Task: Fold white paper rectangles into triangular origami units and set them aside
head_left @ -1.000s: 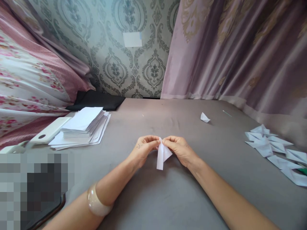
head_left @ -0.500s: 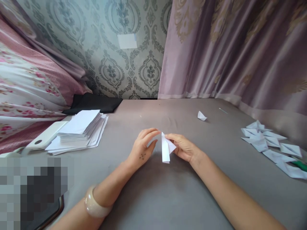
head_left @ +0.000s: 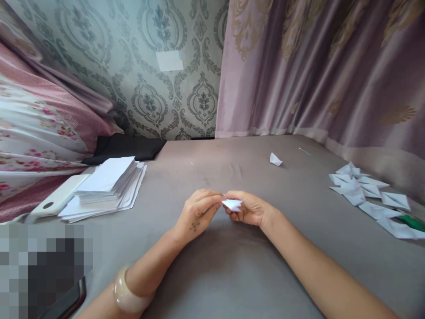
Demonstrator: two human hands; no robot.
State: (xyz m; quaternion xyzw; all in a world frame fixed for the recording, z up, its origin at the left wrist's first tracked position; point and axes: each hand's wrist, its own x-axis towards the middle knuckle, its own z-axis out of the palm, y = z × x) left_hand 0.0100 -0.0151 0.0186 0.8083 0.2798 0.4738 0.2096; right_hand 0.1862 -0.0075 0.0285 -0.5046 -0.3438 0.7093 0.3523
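Observation:
A small piece of folded white paper (head_left: pixel 233 204) is held just above the middle of the table. My right hand (head_left: pixel 247 207) grips it from the right, thumb and fingers wrapped round its side. From the left, my left hand (head_left: pixel 199 212) pinches the paper's pointed left end between thumb and fingertips. The fingers hide part of the paper, so its full shape does not show. A pale bangle (head_left: pixel 128 292) circles my left wrist.
A stack of white paper sheets (head_left: pixel 106 188) lies at left beside a white device (head_left: pixel 61 195) and black cloth (head_left: pixel 126 147). One folded paper piece (head_left: pixel 275 159) stands farther back. Several folded paper pieces (head_left: pixel 355 190) and a green object (head_left: pixel 411 222) lie at right. A dark phone-like object (head_left: pixel 68 301) sits front left.
The paper's long strip, which hung down before, no longer shows; the paper looks smaller and flatter. My left fingers have closed in on it from the left. The view has shifted slightly.

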